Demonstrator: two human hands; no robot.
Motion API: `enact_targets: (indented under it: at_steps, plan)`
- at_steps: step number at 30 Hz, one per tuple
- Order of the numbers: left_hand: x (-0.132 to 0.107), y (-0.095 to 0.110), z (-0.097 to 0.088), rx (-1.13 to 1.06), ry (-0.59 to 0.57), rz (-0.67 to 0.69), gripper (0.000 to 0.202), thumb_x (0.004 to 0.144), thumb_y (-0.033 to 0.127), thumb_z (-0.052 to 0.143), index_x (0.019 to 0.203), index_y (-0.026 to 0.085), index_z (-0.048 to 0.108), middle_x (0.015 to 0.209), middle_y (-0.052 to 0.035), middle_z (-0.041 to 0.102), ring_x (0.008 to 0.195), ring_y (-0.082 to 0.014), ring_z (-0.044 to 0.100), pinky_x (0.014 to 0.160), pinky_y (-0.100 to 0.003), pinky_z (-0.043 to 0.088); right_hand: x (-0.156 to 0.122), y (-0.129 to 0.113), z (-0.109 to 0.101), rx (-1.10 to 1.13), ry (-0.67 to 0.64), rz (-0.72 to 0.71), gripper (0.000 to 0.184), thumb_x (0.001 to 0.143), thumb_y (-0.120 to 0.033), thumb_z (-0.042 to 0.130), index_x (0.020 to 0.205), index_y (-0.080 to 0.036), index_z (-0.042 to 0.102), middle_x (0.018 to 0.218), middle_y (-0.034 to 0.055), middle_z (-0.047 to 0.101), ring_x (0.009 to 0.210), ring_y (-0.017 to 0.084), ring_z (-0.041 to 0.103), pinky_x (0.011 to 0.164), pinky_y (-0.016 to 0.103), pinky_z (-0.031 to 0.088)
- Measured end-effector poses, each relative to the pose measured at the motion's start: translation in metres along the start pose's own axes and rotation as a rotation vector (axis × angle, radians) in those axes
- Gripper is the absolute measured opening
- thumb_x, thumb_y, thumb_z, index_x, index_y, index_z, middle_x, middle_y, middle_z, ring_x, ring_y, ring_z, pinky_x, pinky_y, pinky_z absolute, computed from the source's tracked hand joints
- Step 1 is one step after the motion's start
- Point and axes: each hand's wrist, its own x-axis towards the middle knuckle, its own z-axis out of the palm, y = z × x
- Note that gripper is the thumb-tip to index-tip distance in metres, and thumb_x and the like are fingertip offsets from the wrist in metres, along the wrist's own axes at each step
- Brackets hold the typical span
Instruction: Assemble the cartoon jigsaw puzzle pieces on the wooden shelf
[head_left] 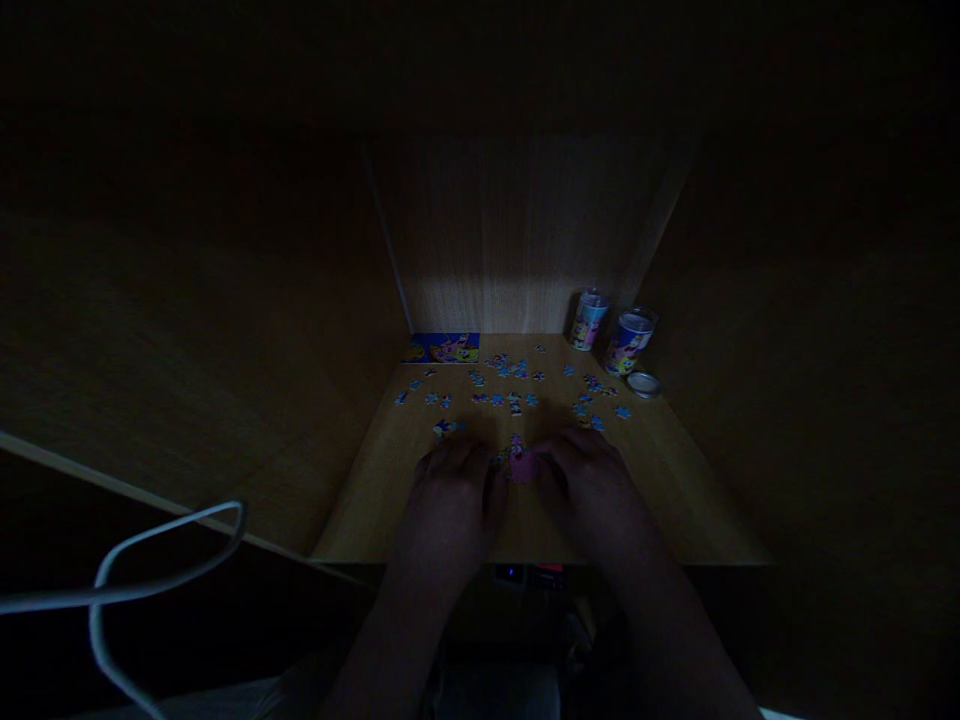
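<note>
In the dim head view, a small joined patch of jigsaw puzzle pieces [522, 466], mostly pink, lies on the wooden desk near its front edge. My left hand [456, 490] is at the patch's left side, fingers curled and closed against its edge. From the right, my right hand [589, 478] has thumb and forefinger closed at the pink edge. Shadow and the backs of my hands hide parts of both grips. Just beyond are loose puzzle pieces [515, 404], with another small cluster [442, 428] past my left fingers.
Several blue loose pieces [596, 422] are scattered at right. A blue picture sheet [450, 348] lies at the back left. Two printed cans [589, 322] [628, 345] stand at the back right beside a round lid [643, 385]. Wooden panels enclose the desk; a white cable [165, 590] loops at lower left.
</note>
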Motion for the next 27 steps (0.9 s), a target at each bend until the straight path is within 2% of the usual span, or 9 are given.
enact_targets:
  at_steps: [11, 14, 16, 18, 20, 22, 27]
  plan:
    - [0.0, -0.002, 0.0, -0.006, 0.001, 0.01, 0.012, 0.109, 0.023, 0.065, 0.118, 0.02, 0.073, 0.123, -0.013, 0.077, 0.116, -0.0344, 0.072, 0.106, -0.056, 0.058, 0.001, 0.001, 0.0, 0.007, -0.008, 0.0, 0.013, 0.108, -0.021, 0.066, 0.112, -0.026, 0.078, 0.118, 0.0075, 0.077, 0.113, 0.03, 0.067, 0.105, 0.045, 0.05]
    - [0.0, -0.001, -0.001, 0.01, 0.034, 0.02, 0.014, 0.109, 0.023, 0.064, 0.12, 0.02, 0.073, 0.127, -0.0137, 0.077, 0.119, -0.0348, 0.071, 0.106, -0.055, 0.058, 0.0, 0.002, 0.001, 0.008, 0.009, -0.012, 0.014, 0.108, -0.021, 0.066, 0.114, -0.026, 0.078, 0.121, 0.0085, 0.077, 0.117, 0.031, 0.068, 0.108, 0.046, 0.051]
    - [-0.002, 0.001, -0.002, 0.021, 0.078, 0.063, 0.015, 0.11, 0.023, 0.062, 0.118, 0.02, 0.074, 0.124, -0.0133, 0.078, 0.114, -0.0338, 0.072, 0.103, -0.054, 0.059, 0.0, 0.002, 0.003, 0.021, 0.03, -0.02, 0.015, 0.107, -0.021, 0.066, 0.115, -0.025, 0.078, 0.128, 0.0105, 0.075, 0.124, 0.031, 0.067, 0.111, 0.047, 0.052]
    - [-0.005, 0.004, -0.004, 0.018, 0.089, 0.133, 0.019, 0.113, 0.025, 0.057, 0.111, 0.021, 0.076, 0.112, -0.0112, 0.079, 0.102, -0.0304, 0.074, 0.093, -0.048, 0.06, -0.001, 0.003, 0.004, 0.037, 0.048, -0.02, 0.016, 0.107, -0.02, 0.065, 0.116, -0.024, 0.078, 0.135, 0.0125, 0.072, 0.13, 0.032, 0.065, 0.114, 0.048, 0.052]
    - [-0.008, 0.007, -0.006, 0.018, 0.033, 0.185, 0.028, 0.116, 0.028, 0.053, 0.101, 0.022, 0.076, 0.096, -0.0077, 0.078, 0.086, -0.0259, 0.074, 0.081, -0.042, 0.059, -0.001, 0.004, 0.005, 0.052, 0.061, -0.018, 0.017, 0.106, -0.019, 0.066, 0.116, -0.023, 0.078, 0.14, 0.0136, 0.07, 0.135, 0.032, 0.063, 0.116, 0.049, 0.052]
    - [-0.01, 0.009, -0.007, 0.039, -0.052, 0.177, 0.035, 0.117, 0.031, 0.053, 0.093, 0.023, 0.076, 0.085, -0.0053, 0.077, 0.075, -0.0232, 0.073, 0.071, -0.038, 0.056, -0.001, 0.005, 0.005, 0.068, 0.074, -0.022, 0.018, 0.105, -0.016, 0.065, 0.116, -0.023, 0.077, 0.14, 0.0136, 0.069, 0.135, 0.032, 0.063, 0.116, 0.049, 0.052]
    - [-0.009, 0.01, -0.009, 0.064, -0.221, 0.074, 0.035, 0.116, 0.035, 0.054, 0.092, 0.024, 0.078, 0.086, -0.0052, 0.082, 0.076, -0.0237, 0.078, 0.068, -0.035, 0.053, 0.0, 0.0, 0.0, 0.11, 0.146, -0.02, 0.014, 0.102, -0.012, 0.059, 0.103, -0.022, 0.069, 0.12, 0.0128, 0.07, 0.117, 0.03, 0.066, 0.106, 0.047, 0.054]
